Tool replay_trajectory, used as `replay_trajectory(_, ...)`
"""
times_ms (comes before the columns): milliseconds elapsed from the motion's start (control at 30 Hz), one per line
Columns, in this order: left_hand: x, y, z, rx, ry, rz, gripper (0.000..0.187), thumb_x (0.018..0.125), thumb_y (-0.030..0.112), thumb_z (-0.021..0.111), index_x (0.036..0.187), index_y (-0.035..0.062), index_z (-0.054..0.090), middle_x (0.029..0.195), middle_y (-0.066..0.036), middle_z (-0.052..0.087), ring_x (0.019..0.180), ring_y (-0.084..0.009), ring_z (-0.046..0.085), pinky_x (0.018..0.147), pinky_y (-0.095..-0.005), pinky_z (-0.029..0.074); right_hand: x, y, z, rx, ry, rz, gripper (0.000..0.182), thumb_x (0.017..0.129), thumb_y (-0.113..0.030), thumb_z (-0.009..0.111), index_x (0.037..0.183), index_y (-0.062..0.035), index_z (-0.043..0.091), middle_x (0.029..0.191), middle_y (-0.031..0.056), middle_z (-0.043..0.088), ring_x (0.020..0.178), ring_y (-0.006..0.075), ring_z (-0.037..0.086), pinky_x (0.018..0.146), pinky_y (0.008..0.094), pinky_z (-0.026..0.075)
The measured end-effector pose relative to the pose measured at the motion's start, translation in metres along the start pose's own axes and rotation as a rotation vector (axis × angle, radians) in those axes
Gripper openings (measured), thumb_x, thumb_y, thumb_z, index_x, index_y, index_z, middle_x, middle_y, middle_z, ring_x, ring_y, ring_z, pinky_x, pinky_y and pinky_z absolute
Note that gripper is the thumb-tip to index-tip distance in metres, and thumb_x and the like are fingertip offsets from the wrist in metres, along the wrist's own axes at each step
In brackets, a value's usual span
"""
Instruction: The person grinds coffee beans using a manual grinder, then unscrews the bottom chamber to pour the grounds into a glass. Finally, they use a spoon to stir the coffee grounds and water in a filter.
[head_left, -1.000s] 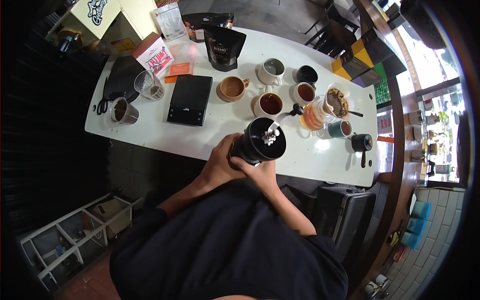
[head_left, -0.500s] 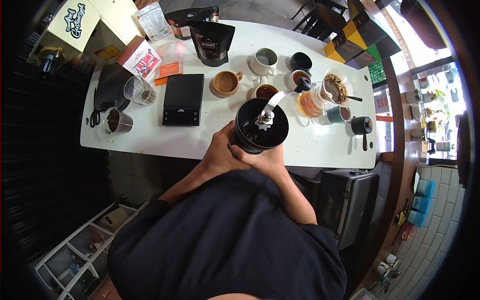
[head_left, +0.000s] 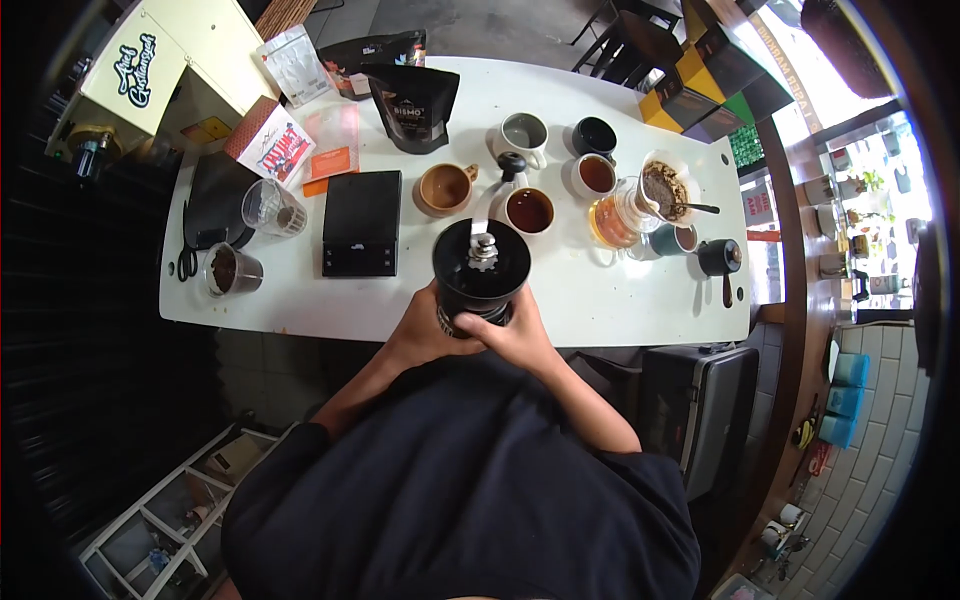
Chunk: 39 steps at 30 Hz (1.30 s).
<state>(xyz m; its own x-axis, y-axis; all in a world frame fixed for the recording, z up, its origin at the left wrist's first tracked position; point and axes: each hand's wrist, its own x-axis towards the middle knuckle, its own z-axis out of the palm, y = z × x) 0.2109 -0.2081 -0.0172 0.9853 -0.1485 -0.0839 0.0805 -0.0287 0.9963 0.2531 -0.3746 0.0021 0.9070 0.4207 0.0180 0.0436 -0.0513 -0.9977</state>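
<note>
A black hand grinder (head_left: pixel 481 262) with a metal crank is held between both hands at the table's front edge. My left hand (head_left: pixel 425 328) wraps the lower body from the left, and my right hand (head_left: pixel 512 332) grips it from the right, thumb across the front. The crank's black knob (head_left: pixel 511 163) points away from me. Beyond the grinder are a cup of dark red-brown liquid (head_left: pixel 529 211) and a brown wooden cup (head_left: pixel 446 189). To its left lies a black scale (head_left: pixel 361 224).
On the white table (head_left: pixel 300 313) stand coffee bags (head_left: pixel 412 108), a glass server (head_left: pixel 614 221) under a dripper (head_left: pixel 668 188), a small black pot (head_left: pixel 719 257), and a plastic cup of dark grounds (head_left: pixel 232 270). A black case (head_left: pixel 715 420) stands below at right.
The grinder and both hands have moved left and slightly nearer to me. The crank knob has swung from the right to the far side. The view has shifted slightly.
</note>
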Motion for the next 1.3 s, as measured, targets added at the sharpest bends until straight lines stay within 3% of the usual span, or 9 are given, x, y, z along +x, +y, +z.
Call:
replay_trajectory(33, 0.003, 0.009, 0.0, -0.173, -0.03, 0.011, 0.073, 0.063, 0.019, 0.092, 0.126, 0.0024, 0.058, 0.115, -0.007, 0.068, 0.108, -0.0165, 0.065, 0.097, -0.0333, 0.051, 0.0, -0.001, -0.007, 0.046, -0.126, -0.003, 0.109, 0.07, -0.039, 0.09, 0.151, -0.0043, 0.027, 0.147, 0.0173, 0.038, 0.135, 0.0291, 0.044, 0.112, 0.0399, 0.035)
replay_trajectory(267, 0.013, 0.027, 0.0, -0.416, 0.01, 0.137, 0.089, 0.069, 0.031, 0.091, 0.14, 0.0029, 0.045, 0.131, -0.01, 0.057, 0.122, -0.0209, 0.057, 0.105, -0.0374, 0.046, 0.018, -0.004, -0.018, 0.532, -0.222, -0.031, 0.122, 0.064, -0.057, 0.091, 0.152, -0.0051, 0.023, 0.147, 0.0196, 0.042, 0.139, 0.0298, 0.043, 0.116, 0.0411, 0.032)
replay_trajectory(433, 0.026, 0.029, -0.009, -0.234, 0.033, 0.281, 0.093, 0.067, 0.031, 0.092, 0.141, 0.0017, 0.045, 0.13, -0.011, 0.058, 0.122, -0.0215, 0.058, 0.106, -0.0378, 0.045, 0.02, -0.008, -0.006, 0.747, -0.152, -0.009, 0.111, 0.067, -0.046, 0.093, 0.148, -0.0054, 0.028, 0.137, 0.0154, 0.053, 0.122, 0.0256, 0.059, 0.104, 0.0372, 0.048)
replay_trajectory(600, 0.029, 0.016, -0.012, -0.116, 0.002, 0.428, 0.1, 0.066, 0.034, 0.095, 0.144, 0.0017, 0.041, 0.132, -0.011, 0.057, 0.123, -0.0231, 0.057, 0.106, -0.0388, 0.046, 0.016, -0.013, 0.006, 0.917, -0.074, -0.076, 0.098, 0.07, -0.045, 0.091, 0.14, -0.0076, 0.032, 0.132, 0.0142, 0.054, 0.118, 0.0235, 0.06, 0.102, 0.0376, 0.05)
replay_trajectory(667, 0.028, 0.014, -0.007, -0.435, 0.014, 0.306, 0.107, 0.065, 0.037, 0.096, 0.147, 0.002, 0.036, 0.135, -0.011, 0.055, 0.125, -0.0243, 0.056, 0.107, -0.0399, 0.045, 0.014, -0.014, 0.01, 1.015, -0.046, -0.08, 0.093, 0.072, -0.046, 0.089, 0.137, -0.0085, 0.034, 0.131, 0.0135, 0.053, 0.118, 0.023, 0.06, 0.101, 0.0381, 0.051)
replay_trajectory(867, 0.038, 0.025, -0.011, -0.515, 0.027, 0.339, 0.108, 0.066, 0.037, 0.096, 0.149, 0.0031, 0.035, 0.138, -0.012, 0.054, 0.127, -0.0235, 0.054, 0.108, -0.0403, 0.044, 0.016, -0.02, 0.005, 1.038, -0.087, -0.043, 0.082, 0.08, -0.046, 0.083, 0.136, -0.0111, 0.036, 0.134, 0.0119, 0.05, 0.125, 0.0241, 0.055, 0.105, 0.0395, 0.049)
replay_trajectory(1133, 0.052, 0.048, -0.02, -0.243, -0.101, 0.363, 0.099, 0.067, 0.038, 0.095, 0.143, 0.0018, 0.044, 0.129, -0.009, 0.059, 0.117, -0.0159, 0.057, 0.101, -0.035, 0.049, 0.009, -0.01, 0.002, 1.295, -0.101, 0.1, 0.082, 0.093, -0.065, 0.057, 0.15, -0.0116, 0.033, 0.147, 0.0143, 0.047, 0.131, 0.0313, 0.052, 0.108, 0.0503, 0.046)
replay_trajectory(1200, 0.055, 0.052, -0.023, -0.27, -0.102, 0.303, 0.097, 0.067, 0.039, 0.095, 0.141, 0.0019, 0.046, 0.126, -0.008, 0.06, 0.115, -0.0137, 0.057, 0.097, -0.0329, 0.05, 0.005, -0.002, -0.001, 1.437, -0.318, 0.193, 0.082, 0.095, -0.066, 0.05, 0.153, -0.0109, 0.033, 0.15, 0.0164, 0.045, 0.132, 0.0346, 0.051, 0.101, 0.0529, 0.05)
replay_trajectory(1300, 0.07, 0.069, -0.027, -0.532, -0.156, 0.382, 0.09, 0.066, 0.052, 0.092, 0.131, 0.0034, 0.054, 0.127, -0.013, 0.057, 0.116, -0.0144, 0.056, 0.093, -0.032, 0.051, 0.011, -0.014, 0.0, 1.334, -0.316, 0.194, 0.081, 0.094, -0.065, 0.054, 0.15, -0.0092, 0.035, 0.144, 0.0197, 0.049, 0.123, 0.0396, 0.057, 0.083, 0.0503, 0.056)
